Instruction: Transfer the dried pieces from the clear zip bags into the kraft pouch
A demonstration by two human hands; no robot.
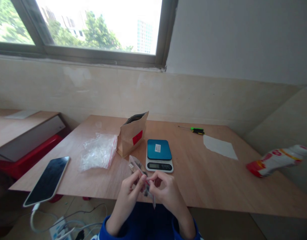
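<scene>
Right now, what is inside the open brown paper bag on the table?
The brown paper bag stands open, but only a dark inner lining shows at its mouth. Its front wall hides anything lower down, so its contents cannot be told.

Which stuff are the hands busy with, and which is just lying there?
In use: left hand, right hand, small clear zip bag.

Lying about: blue-topped kitchen scale, brown paper pouch, heap of clear plastic bags, black phone, green-handled screwdriver, white paper sheet.

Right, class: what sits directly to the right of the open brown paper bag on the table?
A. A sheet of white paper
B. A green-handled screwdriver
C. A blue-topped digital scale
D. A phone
C: the blue-topped digital scale stands just right of the brown paper bag.
</scene>
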